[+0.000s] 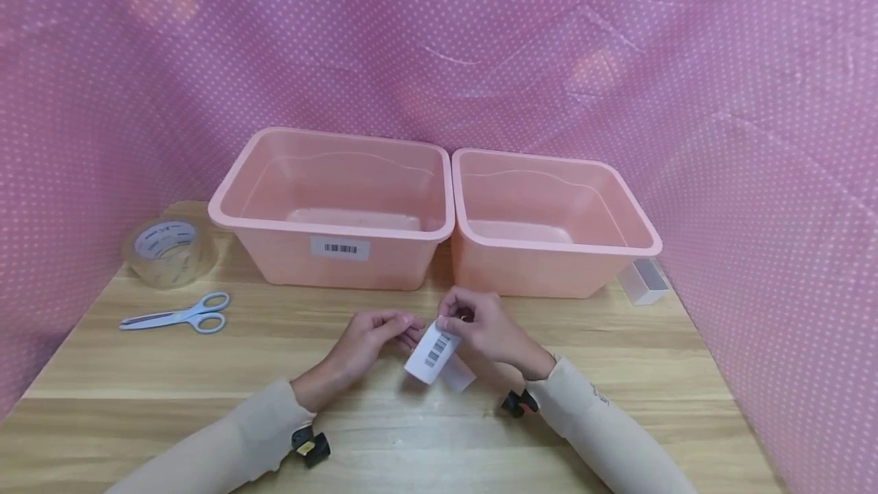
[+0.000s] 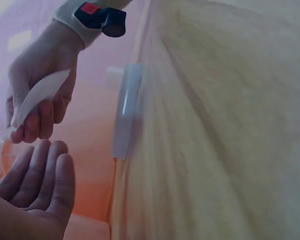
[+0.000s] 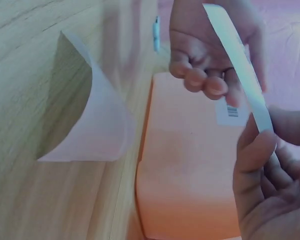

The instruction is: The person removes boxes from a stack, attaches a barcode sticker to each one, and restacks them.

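Note:
My right hand point(image 1: 490, 330) pinches one end of a white barcode label point(image 1: 434, 353) between thumb and fingers, slightly above the table. In the right wrist view the label point(image 3: 240, 70) appears nearly edge-on and a little bent. My left hand point(image 1: 366, 341) is just to the left of it, fingers extended and loose; in the left wrist view the left hand point(image 2: 40, 192) shows nothing in its palm. Below the label, a curled whitish sheet point(image 1: 458, 373) rests on the table; the right wrist view shows this curled sheet point(image 3: 107, 115) standing on its edge.
Two pink bins stand side by side behind the hands. The left bin point(image 1: 288, 259) bears a barcode label point(image 1: 340, 248) on its front; the right bin's front point(image 1: 528, 273) shows none. Clear tape point(image 1: 171, 269) and blue scissors point(image 1: 181, 316) lie left. A small white box point(image 1: 642, 283) sits right.

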Motion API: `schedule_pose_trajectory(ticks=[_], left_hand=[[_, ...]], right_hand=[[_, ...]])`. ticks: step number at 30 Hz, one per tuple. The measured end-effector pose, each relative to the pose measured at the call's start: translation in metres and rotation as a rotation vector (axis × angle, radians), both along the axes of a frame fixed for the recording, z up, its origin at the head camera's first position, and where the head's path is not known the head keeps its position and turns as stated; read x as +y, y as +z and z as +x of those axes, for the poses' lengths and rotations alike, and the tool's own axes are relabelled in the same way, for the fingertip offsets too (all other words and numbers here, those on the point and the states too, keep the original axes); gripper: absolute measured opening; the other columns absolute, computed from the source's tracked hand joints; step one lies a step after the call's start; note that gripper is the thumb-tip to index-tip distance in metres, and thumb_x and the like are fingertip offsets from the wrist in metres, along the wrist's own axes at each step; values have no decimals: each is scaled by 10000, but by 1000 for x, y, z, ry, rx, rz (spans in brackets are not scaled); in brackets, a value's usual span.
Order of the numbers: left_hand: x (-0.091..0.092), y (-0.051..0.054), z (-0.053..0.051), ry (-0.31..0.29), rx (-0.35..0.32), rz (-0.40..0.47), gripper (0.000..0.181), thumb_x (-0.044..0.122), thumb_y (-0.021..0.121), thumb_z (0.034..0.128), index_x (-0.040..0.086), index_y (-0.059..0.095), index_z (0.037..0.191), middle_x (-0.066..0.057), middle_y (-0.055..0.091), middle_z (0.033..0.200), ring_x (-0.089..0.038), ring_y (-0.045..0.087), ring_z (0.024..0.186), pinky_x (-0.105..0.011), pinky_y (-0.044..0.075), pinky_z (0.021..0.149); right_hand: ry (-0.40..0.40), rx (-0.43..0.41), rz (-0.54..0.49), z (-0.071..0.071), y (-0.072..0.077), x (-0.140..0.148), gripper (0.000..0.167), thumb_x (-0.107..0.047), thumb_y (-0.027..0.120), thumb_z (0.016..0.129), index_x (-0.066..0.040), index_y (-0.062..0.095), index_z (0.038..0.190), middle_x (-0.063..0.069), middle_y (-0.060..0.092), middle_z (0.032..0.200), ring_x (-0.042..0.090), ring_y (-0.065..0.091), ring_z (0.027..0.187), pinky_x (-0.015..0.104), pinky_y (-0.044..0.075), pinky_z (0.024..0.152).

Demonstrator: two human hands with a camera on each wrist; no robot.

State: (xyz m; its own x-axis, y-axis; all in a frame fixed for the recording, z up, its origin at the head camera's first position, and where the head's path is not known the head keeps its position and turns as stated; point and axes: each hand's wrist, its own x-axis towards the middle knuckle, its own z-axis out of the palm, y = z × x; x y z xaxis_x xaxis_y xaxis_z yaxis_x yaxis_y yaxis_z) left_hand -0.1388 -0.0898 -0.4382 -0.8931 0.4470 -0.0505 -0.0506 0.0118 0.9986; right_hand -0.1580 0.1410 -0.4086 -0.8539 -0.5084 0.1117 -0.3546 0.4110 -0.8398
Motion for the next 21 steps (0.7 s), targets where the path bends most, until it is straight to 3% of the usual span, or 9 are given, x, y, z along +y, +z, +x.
schedule_pose_trajectory(ticks=[4, 7, 11, 21], left_hand=[[4, 7, 0, 55, 9, -48, 352, 227, 615, 1005, -72, 673, 1181, -239, 731, 1091, -138, 704, 887, -322, 629, 828], [9, 12, 1, 105, 21, -119, 294, 234, 712, 944, 11, 723, 1136, -164, 756, 1091, -142, 694, 897, -254, 593, 791], [15, 14, 1, 131, 25, -163, 284, 239, 767, 902, 30, 745, 1091, -147, 767, 1068, -147, 695, 890, -233, 576, 780], [24, 15, -2, 186, 3, -204, 227, 247, 790, 885, 82, 770, 1040, -83, 782, 1017, -152, 719, 874, -250, 586, 769]], right_hand=[[-91, -34, -74, -1, 1, -1, 46, -36, 708, 911, -41, 664, 923, 141, 702, 860, 130, 660, 741, 274, 617, 619], [-135, -97, -103, -2, 2, -2, 44, -50, 698, 929, -34, 658, 938, 177, 702, 879, 148, 682, 748, 397, 650, 603], [-155, -157, -125, -1, 4, -3, 52, -66, 688, 945, -30, 652, 960, 200, 694, 899, 163, 692, 756, 509, 639, 581], [-183, -204, -164, -3, 7, -3, 64, -61, 687, 942, -19, 646, 966, 187, 679, 881, 152, 666, 728, 503, 635, 562]])
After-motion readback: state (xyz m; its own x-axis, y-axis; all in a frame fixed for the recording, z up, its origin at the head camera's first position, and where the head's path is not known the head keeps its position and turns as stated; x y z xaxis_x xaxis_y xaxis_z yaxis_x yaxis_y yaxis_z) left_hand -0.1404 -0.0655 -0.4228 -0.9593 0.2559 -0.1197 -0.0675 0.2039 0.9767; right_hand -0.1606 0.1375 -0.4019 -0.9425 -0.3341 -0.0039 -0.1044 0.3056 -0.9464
